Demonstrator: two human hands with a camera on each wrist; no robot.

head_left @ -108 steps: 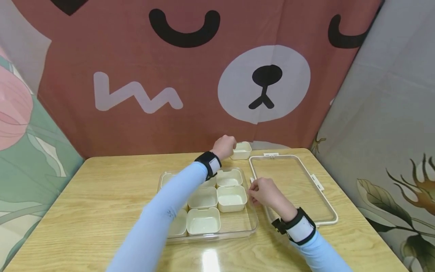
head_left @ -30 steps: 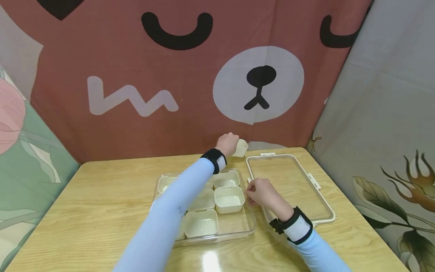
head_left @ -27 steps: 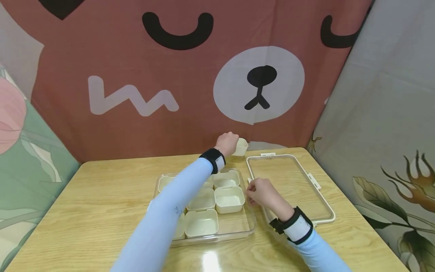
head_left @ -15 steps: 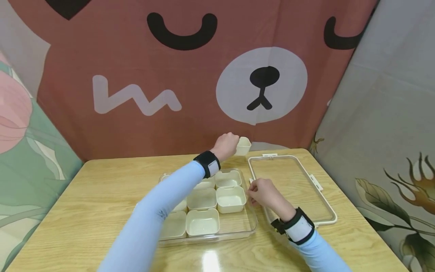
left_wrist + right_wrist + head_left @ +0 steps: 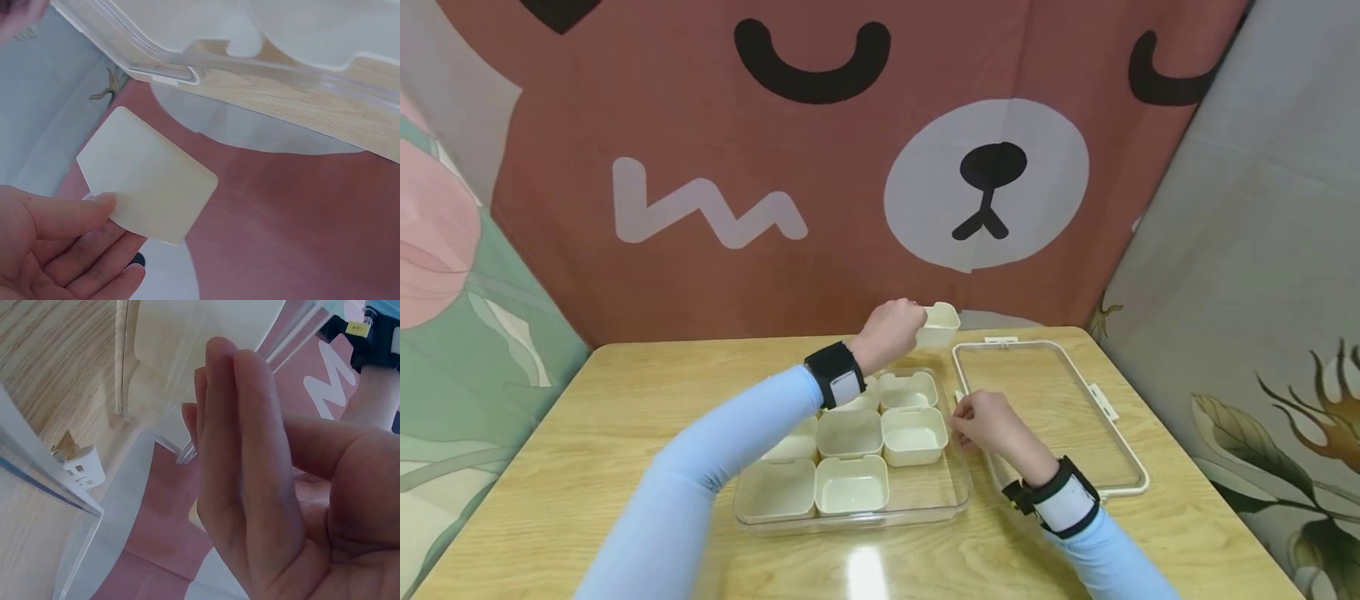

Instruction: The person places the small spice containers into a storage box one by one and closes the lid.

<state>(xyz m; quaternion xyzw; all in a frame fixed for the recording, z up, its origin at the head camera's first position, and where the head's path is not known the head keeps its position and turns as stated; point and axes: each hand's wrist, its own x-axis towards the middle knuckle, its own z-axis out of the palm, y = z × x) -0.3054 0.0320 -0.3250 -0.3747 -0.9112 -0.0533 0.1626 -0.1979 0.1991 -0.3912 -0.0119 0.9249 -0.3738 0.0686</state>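
At the back edge of the table, my left hand [image 5: 891,333] pinches a small cream plastic box [image 5: 938,325] by its side, thumb on the wall in the left wrist view [image 5: 150,178]. A clear tray [image 5: 925,512] in the middle of the table holds several like boxes, among them a front box [image 5: 852,486] and a right-hand box [image 5: 914,435]. Beside the tray's right wall is my right hand [image 5: 988,425], its fingertips close to that wall. In the right wrist view the fingers [image 5: 265,425] are fairly straight and nothing shows between them.
To the right of the tray lies a clear lid [image 5: 1138,458] with a white rim and clips. The wooden table [image 5: 647,417] ends at a brown bear-print cloth [image 5: 737,292]. My left forearm [image 5: 700,467] hides part of the tray's left side.
My left hand has raised the cream box slightly, tilted it and brought it back more level. The left forearm has swung left, uncovering more boxes. My right hand stays by the tray.
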